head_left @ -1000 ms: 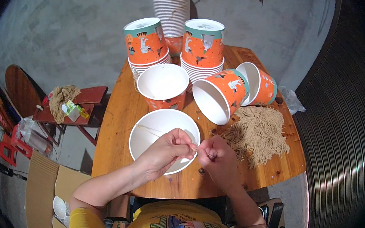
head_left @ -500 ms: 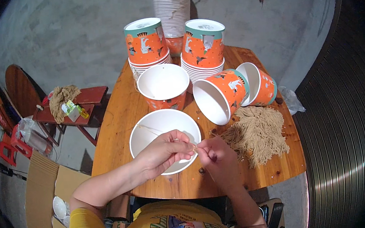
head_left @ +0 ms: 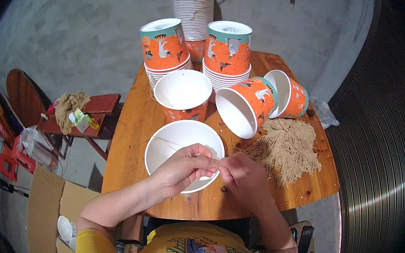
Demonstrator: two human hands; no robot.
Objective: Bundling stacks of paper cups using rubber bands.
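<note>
Over the front paper bucket, white inside, my left hand pinches a thin tan string between thumb and fingertips. The string runs from the bucket's far left wall to that hand. My right hand is closed at the same spot, fingertips meeting those of the left. The string's end there is mostly hidden by the fingers. To the right of my right hand lies a loose heap of tan strings. Just behind the front bucket stands another paper bucket, mouth up, orange outside.
Two orange-and-green buckets lie tipped at the right. Upside-down stacks and a tall white-rimmed stack stand at the wooden table's back. A red bench and open cardboard box are left.
My right hand has turned slightly, with its fingers curled tighter by the left fingertips. The whole view has shifted a little; the buckets and string heap stay in place.
</note>
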